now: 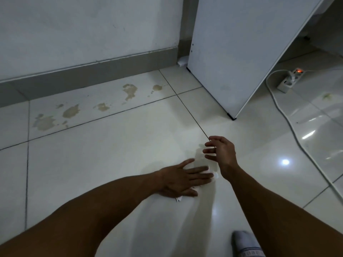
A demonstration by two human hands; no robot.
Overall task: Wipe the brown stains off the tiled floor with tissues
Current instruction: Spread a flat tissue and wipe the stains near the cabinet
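Note:
My left hand point(182, 179) lies flat with straight fingers on a white tissue point(202, 164) spread on the pale tiled floor point(104, 164). The tissue shows past the fingertips and a corner pokes out under the palm. My right hand point(220, 153) hovers just beyond the tissue with fingers loosely spread, holding nothing. Several brown stains point(71, 111) spot the tile row along the wall, from the far left point(44, 123) to the middle point(130, 90), well apart from both hands.
A white board point(241, 52) leans on the floor at the upper right. Behind it a power strip point(289, 78) with a lit switch trails a white cable point(289, 123) across the floor. A grey skirting point(92, 73) runs under the wall. A socked foot point(245, 243) is at the bottom.

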